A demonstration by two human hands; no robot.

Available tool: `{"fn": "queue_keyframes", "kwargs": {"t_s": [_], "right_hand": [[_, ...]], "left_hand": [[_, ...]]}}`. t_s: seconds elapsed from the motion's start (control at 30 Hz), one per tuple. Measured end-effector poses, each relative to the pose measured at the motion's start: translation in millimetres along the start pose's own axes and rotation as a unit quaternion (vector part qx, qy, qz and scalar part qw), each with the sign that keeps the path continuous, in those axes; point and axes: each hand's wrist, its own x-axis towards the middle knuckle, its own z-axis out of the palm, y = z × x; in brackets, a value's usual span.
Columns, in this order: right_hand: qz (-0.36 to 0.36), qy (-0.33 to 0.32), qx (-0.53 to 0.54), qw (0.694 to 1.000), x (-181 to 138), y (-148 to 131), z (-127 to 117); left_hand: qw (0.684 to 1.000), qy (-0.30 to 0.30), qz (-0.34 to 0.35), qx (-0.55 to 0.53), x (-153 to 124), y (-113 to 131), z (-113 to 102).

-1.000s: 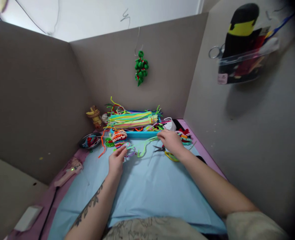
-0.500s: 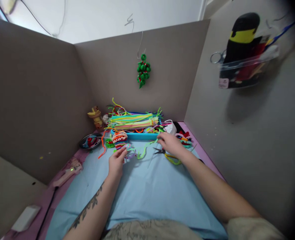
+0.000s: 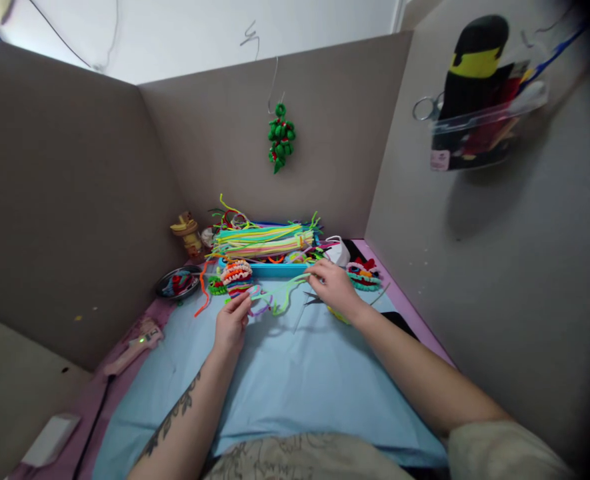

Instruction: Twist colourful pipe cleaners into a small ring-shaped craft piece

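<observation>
My left hand [image 3: 231, 325] rests on the light blue mat [image 3: 299, 380], its fingertips pinching one end of a purple pipe cleaner [image 3: 263, 307] that loops to the right. My right hand [image 3: 333, 288] reaches in from the right and pinches the far end of a wavy light green pipe cleaner [image 3: 285, 297], just in front of the blue tray [image 3: 275, 269]. Small scissors [image 3: 311, 299] lie on the mat, partly hidden under my right hand. A coiled orange-and-white piece [image 3: 235, 271] sits just beyond my left fingertips.
The tray holds a bundle of neon pipe cleaners [image 3: 262, 241]. A metal dish [image 3: 177, 283], a yellow figure [image 3: 187, 233] and a pink glue gun [image 3: 135, 343] are at the left. Coiled pieces [image 3: 363, 275] lie at the right. A green ornament [image 3: 281, 137] hangs on the back panel.
My right hand has slid left from beside the scissors onto the end of the green pipe cleaner. My left hand has hardly moved.
</observation>
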Motion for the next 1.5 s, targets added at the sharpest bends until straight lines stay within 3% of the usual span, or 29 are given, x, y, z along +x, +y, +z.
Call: {"fn": "queue_keyframes", "kwargs": {"t_s": [0.1, 0.2, 0.3, 0.5, 0.67, 0.73, 0.8, 0.93, 1.1, 1.17, 1.33, 1.5], "right_hand": [[0.058, -0.024, 0.167, 0.984, -2, -15, 0], [0.134, -0.066, 0.304, 0.941, -4, -21, 6], [0.185, -0.062, 0.399, 0.896, -5, -17, 14], [0.262, -0.049, 0.497, 0.826, -4, -4, 25], [0.356, -0.159, 0.529, 0.754, -6, -4, 29], [0.379, -0.2, 0.517, 0.741, -10, -8, 30], [0.366, -0.243, 0.485, 0.756, -14, -15, 31], [0.278, -0.304, 0.396, 0.82, -21, -24, 34], [0.283, -0.203, 0.375, 0.859, -22, -22, 41], [0.278, -0.193, 0.368, 0.866, -23, -23, 41], [0.195, -0.3, 0.317, 0.878, -28, -36, 33], [0.226, -0.289, 0.377, 0.851, -24, -34, 35]], "left_hand": [[1.0, -0.018, -0.005, 0.006, -2, -2, 1], [0.999, -0.03, -0.009, 0.01, -4, -2, 4], [0.999, -0.04, -0.005, 0.017, -7, -1, 6], [0.997, -0.059, 0.008, 0.046, -11, 0, 8], [0.991, -0.1, 0.039, 0.082, -13, -5, 7], [0.989, -0.11, 0.048, 0.089, -15, -7, 8], [0.988, -0.112, 0.051, 0.092, -17, -6, 9], [0.988, -0.116, 0.046, 0.091, -20, -5, 10], [0.992, -0.1, 0.049, 0.066, -16, -7, 8], [0.993, -0.093, 0.049, 0.06, -15, -8, 8], [0.992, -0.094, 0.042, 0.068, -17, -8, 9], [0.998, -0.046, 0.043, 0.029, -14, -5, 10]]}}
